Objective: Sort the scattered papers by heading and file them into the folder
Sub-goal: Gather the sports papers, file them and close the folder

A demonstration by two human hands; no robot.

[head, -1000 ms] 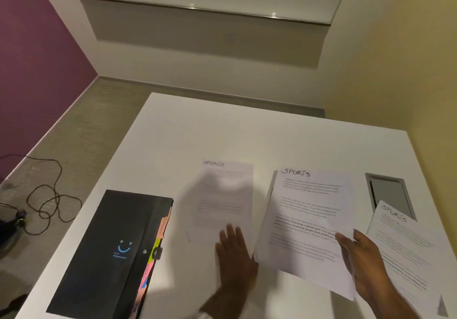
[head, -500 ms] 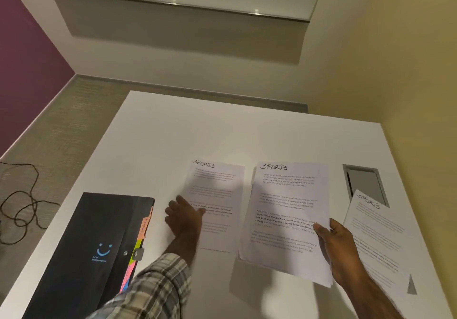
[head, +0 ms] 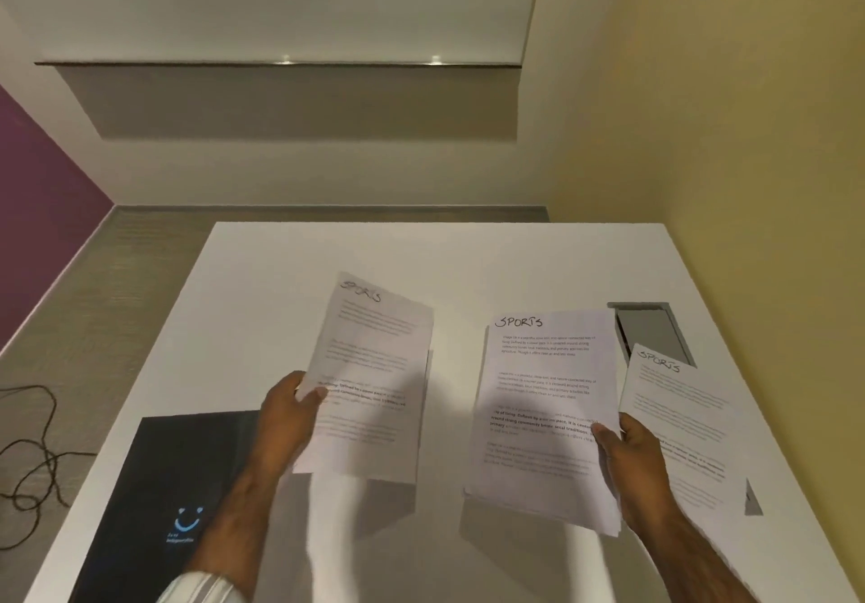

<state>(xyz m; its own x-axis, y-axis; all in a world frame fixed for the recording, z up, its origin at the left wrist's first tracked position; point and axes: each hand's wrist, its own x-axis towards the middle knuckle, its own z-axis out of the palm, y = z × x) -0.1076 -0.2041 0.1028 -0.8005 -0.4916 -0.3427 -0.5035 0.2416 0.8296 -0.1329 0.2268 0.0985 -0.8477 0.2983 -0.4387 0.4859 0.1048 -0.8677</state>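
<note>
My left hand [head: 285, 420] grips the left edge of a single sheet headed SPORTS [head: 370, 382] and holds it lifted off the white table [head: 327, 256]. In my right hand [head: 627, 467] is a small stack of SPORTS sheets [head: 543, 406], pinched at its right edge and raised above the table. A third SPORTS sheet [head: 678, 424] lies flat at the table's right side. The black folder [head: 173, 499], with a blue smile logo, lies shut at the near left, partly behind my left forearm.
A grey rectangular cable hatch [head: 655, 326] is set into the table at the far right, partly under the flat sheet. The yellow wall runs along the table's right edge. A black cable [head: 32, 453] loops on the floor to the left.
My left hand, which lay flat on the left SPORTS sheet, has taken hold of it and lifted it off the table. The right hand's stack has stayed raised.
</note>
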